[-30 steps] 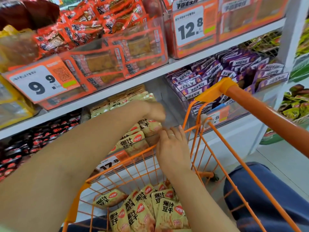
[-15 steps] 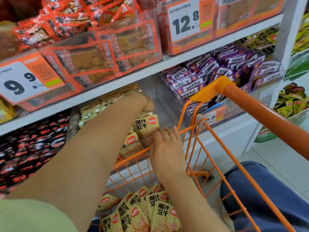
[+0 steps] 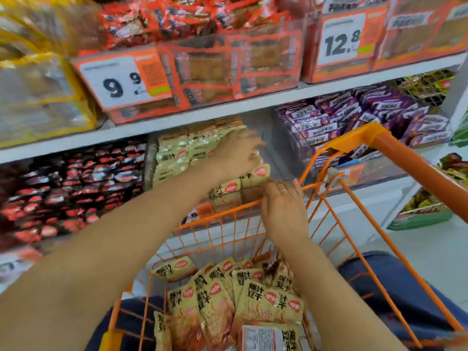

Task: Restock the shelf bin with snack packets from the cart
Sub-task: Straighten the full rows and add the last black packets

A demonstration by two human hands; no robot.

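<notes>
My left hand [image 3: 238, 158] reaches into the clear shelf bin [image 3: 276, 158], fingers spread and resting on the beige snack packets [image 3: 177, 158] stacked there; it is blurred, so I cannot tell whether that grip closes on one. My right hand [image 3: 286, 211] sits at the bin's front edge just above the cart's wire rim, fingers fairly straight, tips touching the nearest packet [image 3: 255, 174], a ring on one finger. These packets are glossy, flat, pillow-shaped pouches with bold black characters reading 爆汁豆干 and a red oval logo. More of the same lie heaped in the orange wire cart [image 3: 354, 224] below my arms, one turned to show a white printed back label [image 3: 263, 338]. On the shelf above, white price tags read 9.9 [image 3: 119, 82] and 12.8 [image 3: 342, 39], fixed to clear boxes of orange-trimmed packs. Purple packets [image 3: 354, 115] fill the bin to the right, black-and-red ones [image 3: 76, 183] the left.
</notes>
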